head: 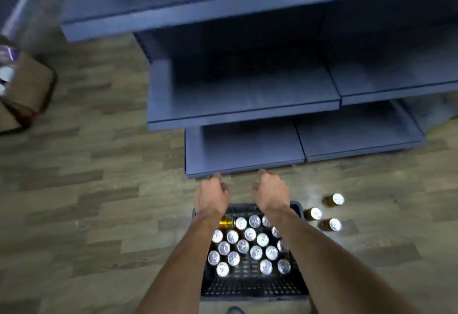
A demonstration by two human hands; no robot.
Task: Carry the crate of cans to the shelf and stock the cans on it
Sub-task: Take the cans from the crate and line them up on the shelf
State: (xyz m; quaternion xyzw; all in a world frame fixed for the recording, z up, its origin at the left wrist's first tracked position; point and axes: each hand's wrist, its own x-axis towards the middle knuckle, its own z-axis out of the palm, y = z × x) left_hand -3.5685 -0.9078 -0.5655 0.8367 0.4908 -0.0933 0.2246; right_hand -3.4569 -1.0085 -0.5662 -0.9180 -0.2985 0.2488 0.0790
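Note:
A black plastic crate point(247, 286) stands on the floor in front of a grey-blue shelf unit. Several upright cans with silver tops point(250, 234) fill its far half, and one gold can point(226, 223) lies on its side at the far left corner. My left hand point(210, 196) and my right hand point(271, 193) hover side by side over the crate's far rim, fingers loosely curled and holding nothing. The bottom shelf point(243, 150) lies just beyond my fingertips with nothing on it. The shelf above it point(243, 100) is bare too.
Three gold cans point(332, 224) stand on the wooden floor just right of the crate. A brown cardboard box point(27, 85) sits on the floor at far left. A higher shelf board point(173, 18) juts out above the lower ones.

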